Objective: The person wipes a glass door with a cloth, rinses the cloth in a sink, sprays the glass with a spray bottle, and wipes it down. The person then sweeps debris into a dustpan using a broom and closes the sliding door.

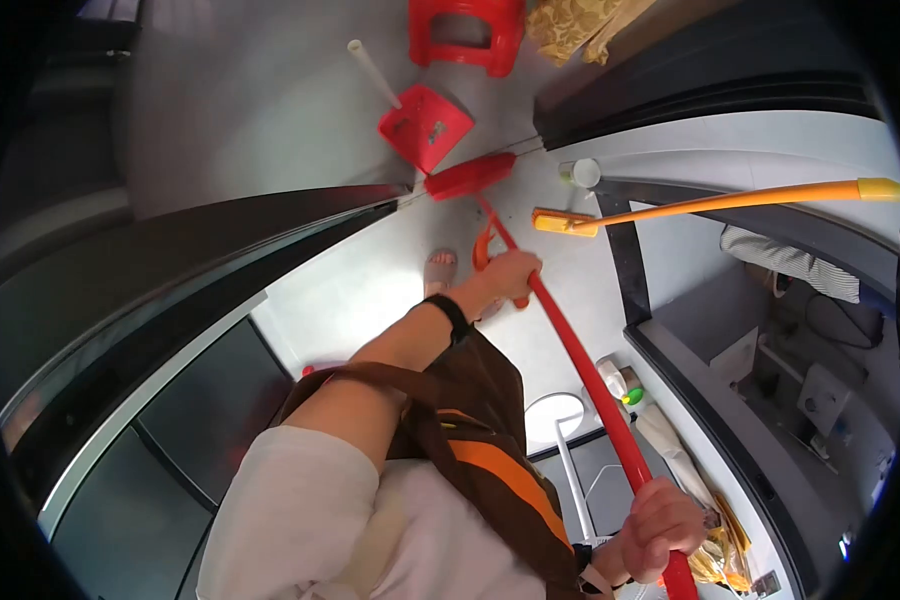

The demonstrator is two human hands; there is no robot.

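Observation:
A broom with a long red handle slants across the view from lower right to upper middle. Its red head rests on the floor by a doorway's threshold. My left hand is wrapped around the lower part of the handle. Higher up, near the handle's end, my right hand grips it with curled fingers. Just beyond the broom head lies a red dustpan with a pale stick handle, and some dark debris shows in it. The bristles are hard to make out.
A red plastic stool stands at the far end. An orange-handled brush leans at right near a white cup. Dark door panels flank the threshold. A round white base and bottles are by my right side.

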